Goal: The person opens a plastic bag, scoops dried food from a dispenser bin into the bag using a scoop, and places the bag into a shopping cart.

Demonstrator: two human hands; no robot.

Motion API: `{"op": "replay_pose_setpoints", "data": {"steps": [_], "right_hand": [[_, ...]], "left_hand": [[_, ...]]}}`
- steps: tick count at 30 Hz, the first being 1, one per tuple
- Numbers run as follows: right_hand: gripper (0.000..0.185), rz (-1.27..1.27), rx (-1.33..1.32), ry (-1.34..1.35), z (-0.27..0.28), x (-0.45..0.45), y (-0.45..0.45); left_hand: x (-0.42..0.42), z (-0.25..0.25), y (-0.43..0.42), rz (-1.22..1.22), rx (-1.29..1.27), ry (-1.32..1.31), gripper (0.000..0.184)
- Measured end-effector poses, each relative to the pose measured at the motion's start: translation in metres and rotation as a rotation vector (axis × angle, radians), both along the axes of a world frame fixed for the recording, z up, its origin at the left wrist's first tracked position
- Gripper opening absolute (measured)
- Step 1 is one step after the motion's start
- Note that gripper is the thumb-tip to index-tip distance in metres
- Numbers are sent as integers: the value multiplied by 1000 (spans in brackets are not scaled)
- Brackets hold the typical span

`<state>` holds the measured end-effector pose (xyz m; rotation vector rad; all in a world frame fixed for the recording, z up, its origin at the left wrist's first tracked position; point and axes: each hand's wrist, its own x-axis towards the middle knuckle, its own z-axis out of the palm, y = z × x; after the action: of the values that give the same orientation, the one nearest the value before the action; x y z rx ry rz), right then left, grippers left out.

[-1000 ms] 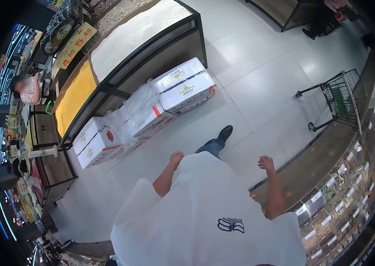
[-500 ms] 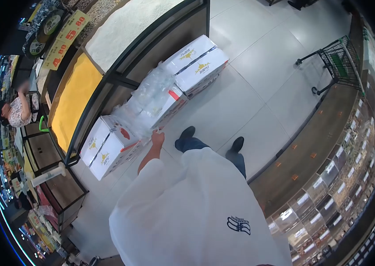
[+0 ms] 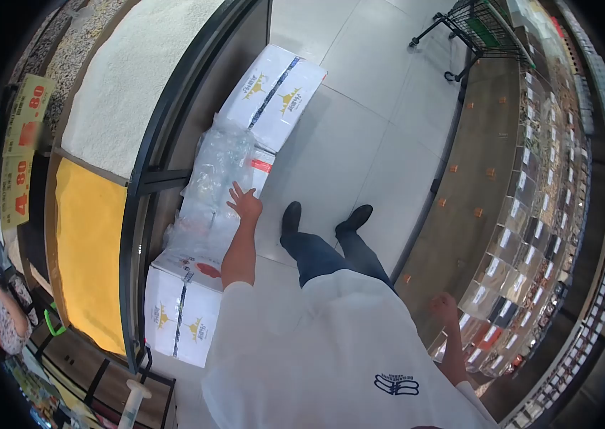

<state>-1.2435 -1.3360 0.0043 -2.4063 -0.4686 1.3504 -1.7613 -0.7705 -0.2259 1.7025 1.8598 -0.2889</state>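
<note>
My left hand [image 3: 246, 201] reaches out over the middle box with its fingers spread and nothing in it. Under and beyond it, clear plastic wrap [image 3: 218, 161] lies crumpled over the middle box. Two more white cartons stand in the same row, one at the far end [image 3: 272, 93] and one nearer me [image 3: 179, 312], both with dark tape and yellow print. My right hand [image 3: 444, 306] hangs low at my right side, near the bins of packaged dry goods [image 3: 506, 268]; it is blurred and its fingers are hard to make out.
A dark-framed display on the left holds yellow grain [image 3: 91, 250] and white grain [image 3: 138, 79], with price signs [image 3: 23, 150] beyond. A shopping cart [image 3: 484, 32] stands at the upper right beside a brown ledge [image 3: 470, 171]. Another person [image 3: 11, 314] is at the far left.
My left hand has moved from beside the near carton to over the middle box, and its fingers have spread. My right hand has come back into view. My view has turned toward the grain display.
</note>
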Motion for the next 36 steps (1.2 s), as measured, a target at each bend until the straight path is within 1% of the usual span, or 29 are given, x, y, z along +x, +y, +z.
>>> {"op": "replay_pose_setpoints", "data": {"steps": [2,3,5,6,7,8,11,12,14,15,16,17,18,19,20,21,23,24,26,28,29,30,31,32,33,35,36], "right_hand": [[16,81,17,-152,35,-19,31],[15,32,34,-170,45,-29,39],[14,-68,52,-202,66,-50,39],[13,-53,65,-236,66,-55,27],[12,-32,77,-259,50,-55,-1],[11,-8,94,-279,40,-58,-15],[12,-113,45,-32,53,-94,-14],[13,-265,56,169,44,-91,-27],[14,-565,81,572,16,-85,-71],[14,-579,-17,503,17,-91,-72],[14,-596,-110,431,23,-103,-68],[14,-610,-194,342,22,-104,-60],[15,-695,-90,402,20,-104,-63],[15,-779,7,461,21,-106,-68],[16,-857,93,525,22,-108,-72],[17,-611,-38,324,36,-118,-54],[21,-101,-262,-39,79,-143,22],[23,30,-270,-77,80,-139,34],[27,284,-263,-165,76,-129,52],[30,180,-250,-118,71,-128,82],[31,126,-243,-95,68,-129,99],[33,62,-94,-31,63,-133,119],[35,-3,57,29,58,-136,143],[38,-81,151,144,47,-137,168],[40,-103,277,214,49,-140,195],[42,-391,423,497,74,-151,248],[42,-408,461,533,74,-151,256]], "left_hand": [[-3,-10,12,6,-118,81,55],[-2,-18,19,1,-170,116,58],[-12,-44,21,230,-231,107,66],[-19,-49,21,159,-229,93,69],[-27,-49,19,94,-229,89,73],[-32,-41,21,-5,-194,67,70],[-32,-46,4,-71,-93,58,64],[-25,-30,-1,-77,-76,53,57],[-9,-21,-9,-35,-117,33,55],[-9,-23,-10,-12,-137,25,55],[-11,-49,-14,44,-200,18,54],[-10,-60,-16,108,-304,43,65],[-10,-68,-17,201,-341,44,70],[-5,-61,-19,296,-386,49,77],[-5,-52,-23,267,-317,26,85],[-1,-54,-31,217,-181,-15,81],[-9,-58,-45,100,105,-78,73],[-8,-45,-50,57,215,-157,68],[9,5,-55,-43,447,-324,59],[35,86,-72,-122,504,-559,48],[51,115,-88,-145,520,-636,47],[68,144,-105,-189,500,-688,46],[84,176,-122,-233,425,-773,45],[103,209,-141,-278,358,-840,45],[121,234,-160,-346,314,-882,43],[156,277,-187,-617,239,-1033,41],[174,292,-202,-738,177,-1074,41]]}}
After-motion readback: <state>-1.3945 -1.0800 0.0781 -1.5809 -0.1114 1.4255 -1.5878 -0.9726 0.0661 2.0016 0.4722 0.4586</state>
